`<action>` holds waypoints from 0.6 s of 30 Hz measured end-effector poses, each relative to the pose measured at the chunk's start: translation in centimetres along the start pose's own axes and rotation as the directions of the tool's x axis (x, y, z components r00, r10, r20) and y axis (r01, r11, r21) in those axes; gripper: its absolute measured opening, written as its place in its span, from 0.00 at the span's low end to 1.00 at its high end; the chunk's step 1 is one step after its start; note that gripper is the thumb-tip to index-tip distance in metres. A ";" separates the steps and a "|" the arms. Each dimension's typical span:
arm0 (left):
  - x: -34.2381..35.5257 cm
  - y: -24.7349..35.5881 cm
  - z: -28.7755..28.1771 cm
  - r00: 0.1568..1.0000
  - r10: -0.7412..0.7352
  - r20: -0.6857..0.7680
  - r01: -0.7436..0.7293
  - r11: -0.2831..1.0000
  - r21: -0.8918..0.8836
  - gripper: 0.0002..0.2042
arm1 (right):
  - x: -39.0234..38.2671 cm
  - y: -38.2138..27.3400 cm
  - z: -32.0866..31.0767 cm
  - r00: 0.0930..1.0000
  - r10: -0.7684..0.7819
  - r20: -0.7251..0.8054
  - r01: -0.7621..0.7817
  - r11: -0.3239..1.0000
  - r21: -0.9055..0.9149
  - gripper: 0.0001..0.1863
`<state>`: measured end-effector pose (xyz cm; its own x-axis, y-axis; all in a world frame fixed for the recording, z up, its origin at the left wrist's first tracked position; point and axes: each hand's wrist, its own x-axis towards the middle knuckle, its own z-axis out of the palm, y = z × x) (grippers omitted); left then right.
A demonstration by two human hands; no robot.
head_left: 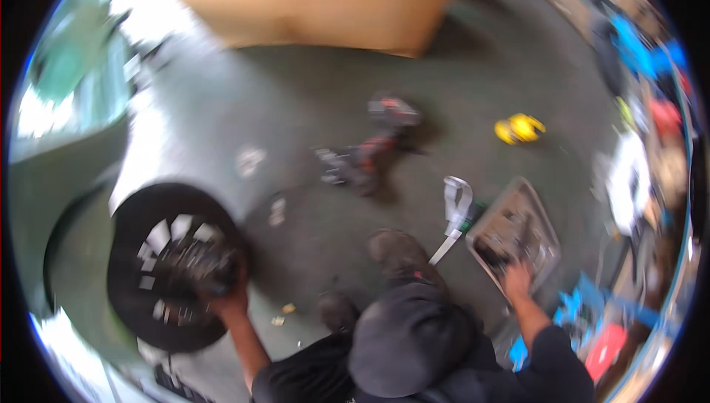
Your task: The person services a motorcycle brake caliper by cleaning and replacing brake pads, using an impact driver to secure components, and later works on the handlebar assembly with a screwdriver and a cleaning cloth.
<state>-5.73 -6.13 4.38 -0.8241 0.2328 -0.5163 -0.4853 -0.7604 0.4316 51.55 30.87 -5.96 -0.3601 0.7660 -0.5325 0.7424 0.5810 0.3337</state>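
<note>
A dark wheel (133, 248) with pale gaps between its spokes stands beside a green car body panel (81, 248) at the left. My left hand (228, 292) is at its right side, closed around a dark, bulky thing (203, 261) in front of the spokes; blur hides what that is. Over on the right, my right hand (516, 279) reaches into a shallow grey tray (549, 229) holding small dark metal pieces. Its fingertips are smeared among the contents, so I cannot see whether it grips any.
A red and black cordless power tool (373, 144) lies on the grey floor ahead. Beyond it is a large cardboard box (318, 4). A yellow object (520, 129) and a white looped strap (456, 200) lie near the tray. Blurred clutter with blue plastic (580, 299) lines the right.
</note>
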 end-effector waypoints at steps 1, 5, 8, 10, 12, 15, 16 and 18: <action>0.2 0.1 0.2 0.995 0.004 -0.101 -0.011 0.997 -0.071 0.27 | 0.4 -0.2 1.1 0.992 0.093 0.086 -0.101 0.991 0.090 0.19; -0.7 -0.1 0.0 0.994 -0.032 0.105 0.042 0.994 -0.098 0.26 | 1.7 0.6 5.0 0.972 0.227 0.058 -0.231 0.969 0.092 0.21; -0.8 -0.2 0.1 0.994 0.005 0.107 0.014 0.983 -0.184 0.28 | 2.0 3.5 3.1 0.990 0.139 0.033 -0.143 0.974 0.178 0.24; -0.7 -0.3 0.1 0.986 -0.049 0.157 0.076 0.982 -0.171 0.28 | 0.7 6.2 -1.5 0.964 0.160 0.214 -0.232 0.895 0.380 0.29; -0.7 -0.3 0.1 0.986 -0.013 0.164 0.037 0.988 -0.147 0.28 | -0.4 6.9 -7.4 0.993 -0.017 0.119 -0.030 0.923 0.383 0.28; -0.6 -0.3 -0.2 0.983 -0.011 0.182 0.037 0.989 -0.142 0.28 | -0.8 3.9 -16.4 0.980 -0.196 0.012 0.156 0.814 0.560 0.28; -0.5 -0.3 -0.3 0.977 -0.028 0.211 0.059 0.988 -0.142 0.28 | -0.7 2.3 -19.2 0.984 -0.177 0.023 0.113 0.717 0.687 0.28; -0.4 -0.3 -0.6 0.969 -0.005 0.247 0.044 0.987 -0.155 0.28 | -0.6 -0.7 -23.6 0.973 -0.215 0.081 0.044 0.518 0.854 0.29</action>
<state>-5.11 -6.38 3.96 -0.8685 0.3788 -0.3198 -0.4701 -0.8342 0.2885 37.96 36.50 12.48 -0.4644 0.5986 -0.6527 0.8515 0.0991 -0.5150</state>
